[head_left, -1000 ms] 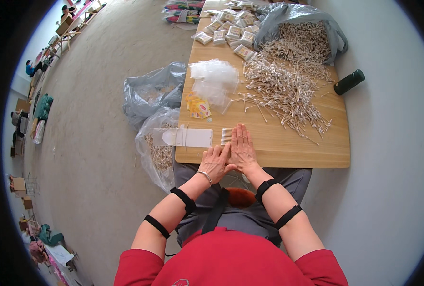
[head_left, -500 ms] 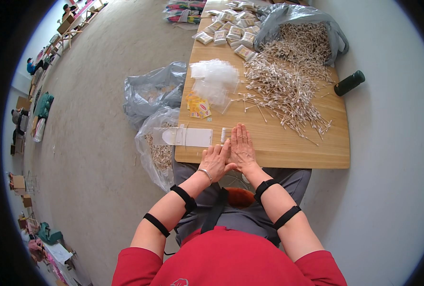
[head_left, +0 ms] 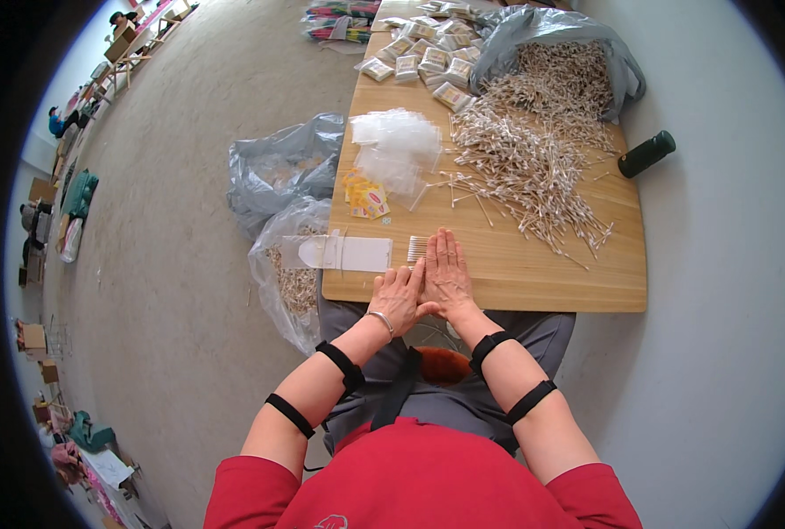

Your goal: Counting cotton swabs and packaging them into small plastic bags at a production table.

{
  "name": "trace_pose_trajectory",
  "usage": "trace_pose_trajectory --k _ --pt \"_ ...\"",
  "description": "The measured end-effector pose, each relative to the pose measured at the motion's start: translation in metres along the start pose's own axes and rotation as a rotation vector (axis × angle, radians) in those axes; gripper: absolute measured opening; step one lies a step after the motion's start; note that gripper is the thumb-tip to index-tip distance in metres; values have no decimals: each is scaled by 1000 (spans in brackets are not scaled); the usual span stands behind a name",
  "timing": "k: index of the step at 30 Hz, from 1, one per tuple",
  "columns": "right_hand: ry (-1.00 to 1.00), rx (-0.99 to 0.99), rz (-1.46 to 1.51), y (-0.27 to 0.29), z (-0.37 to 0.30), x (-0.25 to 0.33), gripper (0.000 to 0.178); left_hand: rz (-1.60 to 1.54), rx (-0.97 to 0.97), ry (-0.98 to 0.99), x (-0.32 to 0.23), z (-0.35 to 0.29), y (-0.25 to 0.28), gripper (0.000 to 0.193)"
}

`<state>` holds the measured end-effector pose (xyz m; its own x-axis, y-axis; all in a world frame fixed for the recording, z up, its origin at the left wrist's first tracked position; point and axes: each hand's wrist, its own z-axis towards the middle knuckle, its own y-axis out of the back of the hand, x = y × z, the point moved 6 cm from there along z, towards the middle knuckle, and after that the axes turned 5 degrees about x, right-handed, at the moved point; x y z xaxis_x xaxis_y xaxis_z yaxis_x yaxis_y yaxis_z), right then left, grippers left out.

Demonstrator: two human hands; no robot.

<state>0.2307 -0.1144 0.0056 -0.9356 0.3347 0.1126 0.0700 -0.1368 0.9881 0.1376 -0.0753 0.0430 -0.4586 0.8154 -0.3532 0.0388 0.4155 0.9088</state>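
A small row of cotton swabs [head_left: 417, 248] lies side by side near the front edge of the table. Against its right end rests my right hand [head_left: 448, 280], laid flat with fingers straight and together. My left hand [head_left: 399, 298] is at the near side of the row, fingers loosely extended and its index finger by the swabs. The thumbs come close together; neither hand visibly grips anything. Part of the row is hidden by my fingers. To the left lies a white flat strip [head_left: 366, 255] with a clear rounded plastic piece [head_left: 315, 252] reaching past the table edge.
A large heap of loose swabs [head_left: 534, 167] spills from a grey plastic bag [head_left: 626, 66]. Filled packets [head_left: 434, 60] pile at the back. Clear bags [head_left: 397, 145] and yellow cards [head_left: 368, 197] lie left. A dark bottle [head_left: 646, 154] stands by the right edge. Plastic sacks [head_left: 278, 176] sit beside the table.
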Motion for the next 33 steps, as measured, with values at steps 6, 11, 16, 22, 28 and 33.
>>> trace_pose_trajectory --k 6,11,16,22,28,33 --pt "-11 91 4 -1 0 -1 73 -4 23 -2 0 0 1 88" --pt "-10 145 -55 2 -1 0 81 -67 3 12 0 3 3 84" --pt "-13 196 -47 9 -1 2 85 -66 45 7 2 7 3 78" --pt "-4 183 -42 10 0 2 89 -68 73 24 4 11 4 81" --pt "-12 174 -33 10 0 3 92 -144 76 54 9 21 4 78" --pt "-10 166 -27 8 0 2 91 -133 48 17 8 21 3 76"
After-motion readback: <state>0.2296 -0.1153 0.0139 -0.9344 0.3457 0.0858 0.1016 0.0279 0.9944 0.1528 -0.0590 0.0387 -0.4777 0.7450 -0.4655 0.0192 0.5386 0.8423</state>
